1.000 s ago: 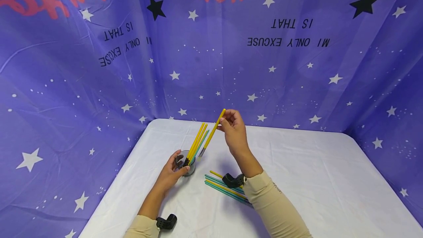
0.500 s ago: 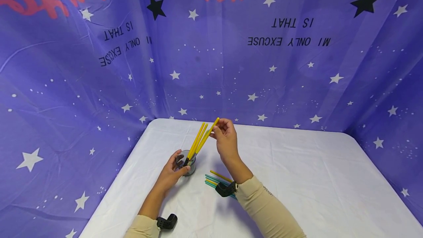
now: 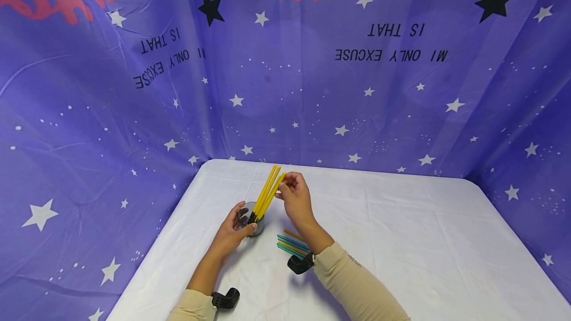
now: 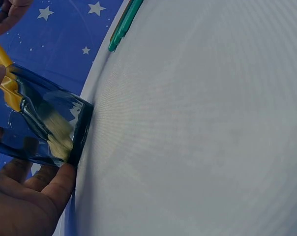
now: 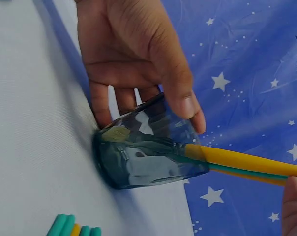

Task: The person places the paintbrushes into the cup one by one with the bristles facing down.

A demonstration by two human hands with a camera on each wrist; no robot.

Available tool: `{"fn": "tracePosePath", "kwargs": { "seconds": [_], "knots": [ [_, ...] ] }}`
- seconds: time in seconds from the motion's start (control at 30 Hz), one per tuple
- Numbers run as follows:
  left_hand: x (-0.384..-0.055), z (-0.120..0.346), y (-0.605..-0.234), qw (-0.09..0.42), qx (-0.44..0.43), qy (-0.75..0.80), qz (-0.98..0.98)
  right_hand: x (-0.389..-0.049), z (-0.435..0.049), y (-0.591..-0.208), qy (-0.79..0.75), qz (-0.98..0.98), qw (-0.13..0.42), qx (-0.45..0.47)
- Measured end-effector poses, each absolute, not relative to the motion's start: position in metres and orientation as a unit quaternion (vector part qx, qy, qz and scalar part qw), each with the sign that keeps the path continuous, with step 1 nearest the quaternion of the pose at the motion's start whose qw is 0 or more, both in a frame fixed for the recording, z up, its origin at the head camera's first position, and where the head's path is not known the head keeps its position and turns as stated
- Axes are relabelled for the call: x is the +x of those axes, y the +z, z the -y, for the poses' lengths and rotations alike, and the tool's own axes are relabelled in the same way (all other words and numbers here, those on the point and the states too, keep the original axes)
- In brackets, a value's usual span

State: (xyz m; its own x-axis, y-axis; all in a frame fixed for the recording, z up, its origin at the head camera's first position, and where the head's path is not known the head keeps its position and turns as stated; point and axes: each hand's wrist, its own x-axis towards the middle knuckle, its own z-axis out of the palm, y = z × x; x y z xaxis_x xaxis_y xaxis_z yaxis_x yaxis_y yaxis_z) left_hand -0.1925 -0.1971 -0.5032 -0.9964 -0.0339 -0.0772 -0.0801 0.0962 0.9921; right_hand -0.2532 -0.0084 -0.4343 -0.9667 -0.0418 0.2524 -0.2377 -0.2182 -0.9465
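A clear, dark-tinted glass (image 5: 153,164) stands on the white table, gripped around its side by my left hand (image 3: 229,237). In the head view several paintbrushes (image 3: 267,182) lean to the right in it, yellow handles up. Through its wall, the left wrist view shows pale bristles (image 4: 60,132) near the bottom. My right hand (image 3: 298,202) pinches the upper end of a yellow-handled paintbrush (image 3: 273,193) whose lower part is inside the glass. A teal handle (image 5: 256,171) shows alongside the yellow ones in the right wrist view.
More teal and yellow paintbrushes (image 3: 291,244) lie side by side on the white tablecloth (image 3: 401,241), partly under the right forearm. Beyond the table hangs a purple cloth (image 3: 285,88) with stars and lettering. A black wrist camera (image 3: 226,299) sits at each cuff.
My right hand has moved left and down, bringing the yellow paintbrush from beside the glass to inside it, bristles first. The left hand and the glass have stayed in place.
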Motion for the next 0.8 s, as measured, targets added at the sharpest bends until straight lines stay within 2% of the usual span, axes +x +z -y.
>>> {"fn": "tracePosePath", "kwargs": {
  "seconds": [0.23,0.8],
  "knots": [
    [-0.191,0.197,-0.505,0.005,-0.028,0.667,-0.745,-0.255,0.003,-0.447,0.725,0.679,0.019,0.114],
    [-0.190,0.197,-0.503,0.006,-0.027,0.656,-0.754,-0.260,-0.035,-0.484,0.422,0.865,-0.129,0.238]
  ]
}}
